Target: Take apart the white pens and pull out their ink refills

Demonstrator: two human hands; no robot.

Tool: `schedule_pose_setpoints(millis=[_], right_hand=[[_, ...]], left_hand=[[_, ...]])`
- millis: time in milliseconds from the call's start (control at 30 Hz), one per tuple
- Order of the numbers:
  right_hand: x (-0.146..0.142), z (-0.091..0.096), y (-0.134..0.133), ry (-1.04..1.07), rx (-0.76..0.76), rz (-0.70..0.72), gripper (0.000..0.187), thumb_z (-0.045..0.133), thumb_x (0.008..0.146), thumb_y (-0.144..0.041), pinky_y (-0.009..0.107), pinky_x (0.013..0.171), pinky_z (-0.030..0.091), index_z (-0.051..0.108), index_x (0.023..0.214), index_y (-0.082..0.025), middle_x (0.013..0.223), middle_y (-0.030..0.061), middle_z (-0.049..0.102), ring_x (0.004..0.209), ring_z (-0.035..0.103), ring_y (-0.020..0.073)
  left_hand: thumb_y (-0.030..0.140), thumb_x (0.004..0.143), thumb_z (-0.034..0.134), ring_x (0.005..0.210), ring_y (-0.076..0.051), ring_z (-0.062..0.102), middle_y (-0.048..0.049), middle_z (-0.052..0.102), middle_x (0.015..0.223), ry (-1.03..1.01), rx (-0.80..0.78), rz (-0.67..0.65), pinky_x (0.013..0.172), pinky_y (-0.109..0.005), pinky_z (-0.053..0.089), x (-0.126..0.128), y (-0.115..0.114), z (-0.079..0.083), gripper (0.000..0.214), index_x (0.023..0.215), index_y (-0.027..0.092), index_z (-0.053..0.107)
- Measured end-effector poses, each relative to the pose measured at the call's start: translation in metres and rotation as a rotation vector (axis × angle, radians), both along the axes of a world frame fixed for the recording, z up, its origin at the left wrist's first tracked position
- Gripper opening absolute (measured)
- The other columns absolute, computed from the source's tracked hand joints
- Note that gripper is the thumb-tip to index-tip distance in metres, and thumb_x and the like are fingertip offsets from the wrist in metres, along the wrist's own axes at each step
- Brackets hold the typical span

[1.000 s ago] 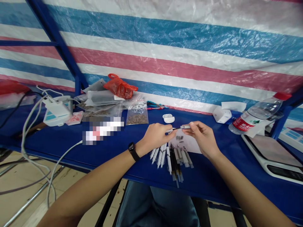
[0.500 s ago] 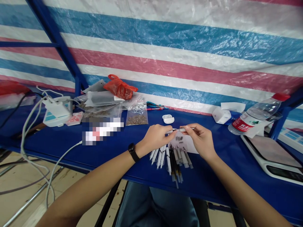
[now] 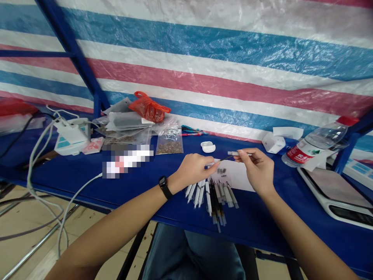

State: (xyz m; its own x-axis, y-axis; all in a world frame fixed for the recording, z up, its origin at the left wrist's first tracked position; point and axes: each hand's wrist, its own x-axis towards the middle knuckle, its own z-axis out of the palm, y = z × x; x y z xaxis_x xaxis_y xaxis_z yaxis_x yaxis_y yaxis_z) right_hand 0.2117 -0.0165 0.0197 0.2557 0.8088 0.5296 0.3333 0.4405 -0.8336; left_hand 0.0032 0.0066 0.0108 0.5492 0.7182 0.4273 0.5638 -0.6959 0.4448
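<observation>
Pinching a slim pen refill [image 3: 239,153] between thumb and fingers, the right hand [image 3: 258,170] sits just above a sheet of white paper [image 3: 237,177] on a blue counter [image 3: 72,182], and the refill's thin dark end points across at the left hand [image 3: 194,169]. That left hand has its fingers curled in right by the dark end (honestly can't tell if it's clamping the tip or just touching it, it's too small to see). A black smartwatch [image 3: 165,187] sits on the left wrist.

Everything else is easiest to place off the paper. A little cluster of small dark pen parts [image 3: 222,171] lies on the paper itself, and a bundle of white and black pens [image 3: 211,198] fans out just in front of it, mostly side by side. Just behind the paper sits a white earbud case [image 3: 208,147]. Farther left of the paper is a clear bag of brown granules [image 3: 169,144], with a red plastic bag [image 3: 148,109] beyond it. Off to the right of the paper are a white box [image 3: 273,142], a tilted water bottle [image 3: 319,142] with a red cap, and a white digital scale [image 3: 335,196].
</observation>
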Motion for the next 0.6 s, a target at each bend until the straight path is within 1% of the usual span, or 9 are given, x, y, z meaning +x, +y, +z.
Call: schedule_pose_setpoints(millis=[100, 233, 367, 500, 600], right_hand=[[-0.0048, -0.0021, -0.0014, -0.004, 0.01, 0.017, 0.046, 0.078, 0.075, -0.066, 0.036, 0.061, 0.062, 0.072, 0.076, -0.02, 0.067, 0.0037, 0.073, 0.06, 0.071, 0.0213], [-0.009, -0.0056, -0.0027, -0.008, 0.014, 0.015, 0.045, 0.078, 0.077, -0.064, 0.035, 0.06, 0.06, 0.073, 0.077, -0.02, 0.067, 0.0038, 0.073, 0.06, 0.071, 0.0211], [-0.007, -0.0041, -0.0013, -0.008, 0.002, -0.006, 0.046, 0.077, 0.077, -0.066, 0.035, 0.06, 0.061, 0.072, 0.077, -0.02, 0.065, 0.0036, 0.072, 0.059, 0.071, 0.0214], [-0.0068, -0.002, -0.0002, 0.022, -0.004, 0.01, 0.047, 0.077, 0.075, -0.067, 0.036, 0.059, 0.062, 0.071, 0.076, -0.02, 0.065, 0.0031, 0.072, 0.057, 0.071, 0.0213], [-0.0092, -0.0046, -0.0003, 0.027, -0.012, 0.028, 0.046, 0.076, 0.076, -0.066, 0.036, 0.059, 0.062, 0.071, 0.078, -0.02, 0.067, 0.0033, 0.072, 0.058, 0.07, 0.021]], left_hand=[[0.042, 0.1, 0.041, 0.044, -0.011, 0.037, 0.0021, 0.043, 0.047, -0.003, 0.001, -0.03, 0.05, -0.027, 0.019, 0.0008, -0.0017, 0.0001, 0.048, 0.058, 0.019, 0.046], [0.04, 0.099, 0.042, 0.044, -0.011, 0.037, 0.0026, 0.044, 0.048, 0.01, 0.034, -0.036, 0.05, -0.026, 0.019, 0.0021, -0.0031, 0.0005, 0.047, 0.058, 0.018, 0.049], [0.042, 0.1, 0.041, 0.044, -0.011, 0.038, 0.0026, 0.045, 0.048, 0.022, 0.038, -0.029, 0.05, -0.026, 0.019, 0.0024, -0.0025, 0.0, 0.046, 0.061, 0.019, 0.052], [0.043, 0.101, 0.041, 0.043, -0.01, 0.036, 0.0027, 0.042, 0.047, 0.02, 0.036, -0.027, 0.049, -0.026, 0.018, 0.0027, -0.0015, -0.0011, 0.049, 0.059, 0.018, 0.048], [0.041, 0.1, 0.04, 0.042, -0.01, 0.034, 0.0031, 0.038, 0.046, 0.038, 0.054, -0.021, 0.049, -0.027, 0.017, 0.0044, -0.0018, -0.0025, 0.048, 0.058, 0.019, 0.045]])
